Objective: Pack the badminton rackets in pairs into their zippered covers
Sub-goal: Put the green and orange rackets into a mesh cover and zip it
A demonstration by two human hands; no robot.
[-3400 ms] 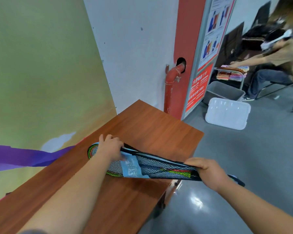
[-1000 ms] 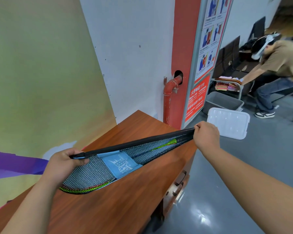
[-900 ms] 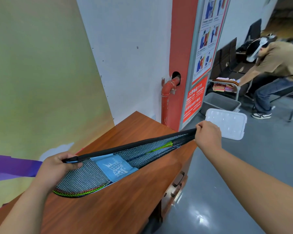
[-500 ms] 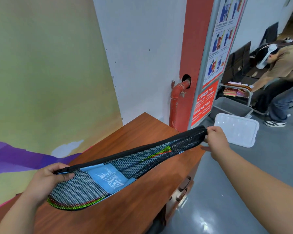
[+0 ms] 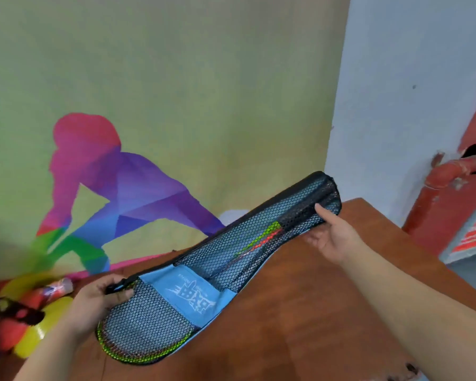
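Note:
A black mesh racket cover (image 5: 220, 259) with a light blue printed band is held tilted above the wooden table (image 5: 300, 312), wide end low at the left, narrow end high at the right. Green and red racket frames (image 5: 261, 239) show through the mesh inside it. My left hand (image 5: 99, 301) grips the wide end at the black zipper edge. My right hand (image 5: 333, 237) holds the narrow end from below, thumb pressed on the mesh.
Yellow and red objects (image 5: 30, 312), blurred, lie at the table's left end against the wall with the coloured mural (image 5: 107, 188). A red pipe (image 5: 448, 188) runs down the wall at the right, with grey floor below it.
My view has swung left toward the mural. The cover now lies flatter, mesh face toward me, and my right hand has shifted from pinching the tip to supporting the narrow end from below.

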